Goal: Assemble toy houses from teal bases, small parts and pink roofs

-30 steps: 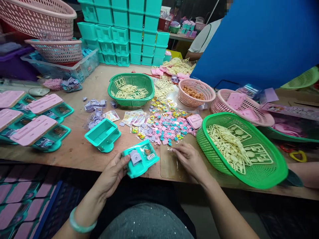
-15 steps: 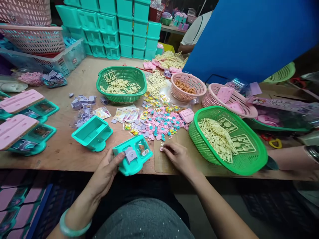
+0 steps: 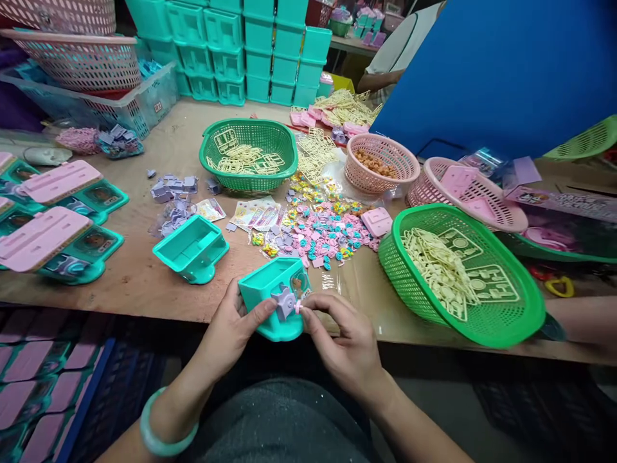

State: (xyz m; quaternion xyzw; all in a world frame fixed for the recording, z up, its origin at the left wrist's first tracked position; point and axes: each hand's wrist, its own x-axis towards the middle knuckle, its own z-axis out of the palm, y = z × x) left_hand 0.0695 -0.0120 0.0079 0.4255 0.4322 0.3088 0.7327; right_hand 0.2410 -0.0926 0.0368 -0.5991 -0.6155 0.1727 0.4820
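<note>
A turquoise box [image 3: 263,294] is held at the table's near edge; take it as the centre of the clock. A lilac piece [image 3: 283,305] is already at its front, and a clear window [image 3: 299,281] is in place at its two o'clock; no pink lid covers it. The left hand [image 3: 234,328] grips the box from eight o'clock, thumb pressed over the lilac piece. The right hand [image 3: 349,341], at four o'clock, pinches a small pink piece [image 3: 299,307] against it; fingertips hide the contact, so I cannot tell whether it is seated.

At ten o'clock stands a second turquoise box [image 3: 193,254], also lidless. Further out, near nine to ten, pink-lidded boxes [image 3: 45,238] look further along than the held one. Plenty remains unused: loose small pieces [image 3: 332,231] at one o'clock, lilac parts [image 3: 176,186] at eleven, and cream parts [image 3: 438,270] in a green basket [image 3: 527,318] at three.
</note>
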